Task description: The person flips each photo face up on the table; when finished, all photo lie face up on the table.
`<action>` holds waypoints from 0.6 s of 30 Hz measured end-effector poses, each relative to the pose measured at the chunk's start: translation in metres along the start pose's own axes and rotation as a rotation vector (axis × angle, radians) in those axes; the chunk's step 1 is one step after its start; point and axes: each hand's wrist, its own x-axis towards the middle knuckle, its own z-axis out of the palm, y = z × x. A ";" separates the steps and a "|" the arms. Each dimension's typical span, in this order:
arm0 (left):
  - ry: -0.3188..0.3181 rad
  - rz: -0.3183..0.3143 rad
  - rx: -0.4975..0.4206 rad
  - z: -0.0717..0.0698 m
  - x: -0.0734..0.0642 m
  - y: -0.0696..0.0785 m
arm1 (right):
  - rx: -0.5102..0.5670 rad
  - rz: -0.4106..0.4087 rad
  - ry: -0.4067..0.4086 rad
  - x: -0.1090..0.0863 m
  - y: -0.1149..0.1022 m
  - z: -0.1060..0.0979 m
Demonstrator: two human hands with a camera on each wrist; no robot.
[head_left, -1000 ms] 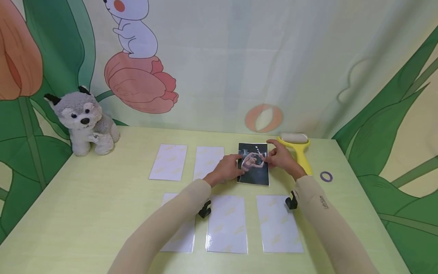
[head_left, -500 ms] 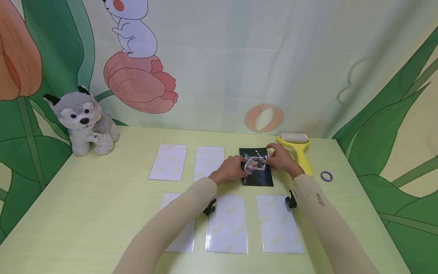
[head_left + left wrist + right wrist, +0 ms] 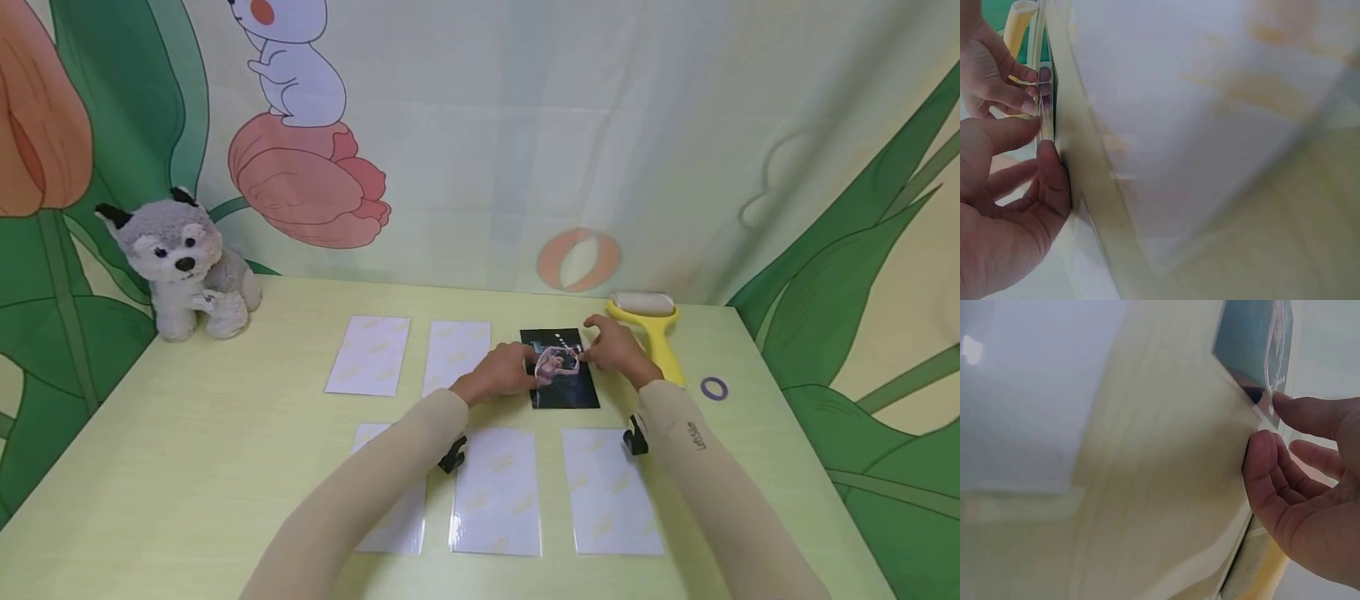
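In the head view, a dark photo print (image 3: pixel 566 393) with a pale-outlined figure in its middle lies between both hands at the back right of the table. My left hand (image 3: pixel 501 369) pinches its left edge, thumb and fingers on either side in the left wrist view. My right hand (image 3: pixel 617 350) holds the opposite edge; in the right wrist view its thumb (image 3: pixel 1310 415) is on the print's face and the curled fingers are below the edge. To the left, a white card (image 3: pixel 459 354) with faint yellow marks lies partly behind my left hand.
More white cards stand in rows: one at back left (image 3: pixel 369 356), others in front (image 3: pixel 495 492) (image 3: pixel 611 492), one partly under my left sleeve. A yellow-handled roller (image 3: pixel 660 342) and purple ring (image 3: pixel 714 388) lie right. A plush husky (image 3: pixel 191 267) sits at far left.
The print has shifted slightly toward me and tilted, and the white border seen around it earlier no longer shows. Both hands have moved a little with it, keeping hold of its sides.
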 end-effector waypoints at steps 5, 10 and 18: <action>-0.003 0.092 -0.072 -0.008 -0.007 -0.011 | 0.003 -0.026 0.024 0.002 -0.004 0.000; 0.042 0.154 -0.054 -0.030 -0.020 -0.029 | 0.048 -0.113 0.058 0.002 -0.015 0.000; 0.048 0.162 0.130 -0.069 -0.051 -0.073 | 0.075 -0.213 0.010 0.004 -0.040 0.007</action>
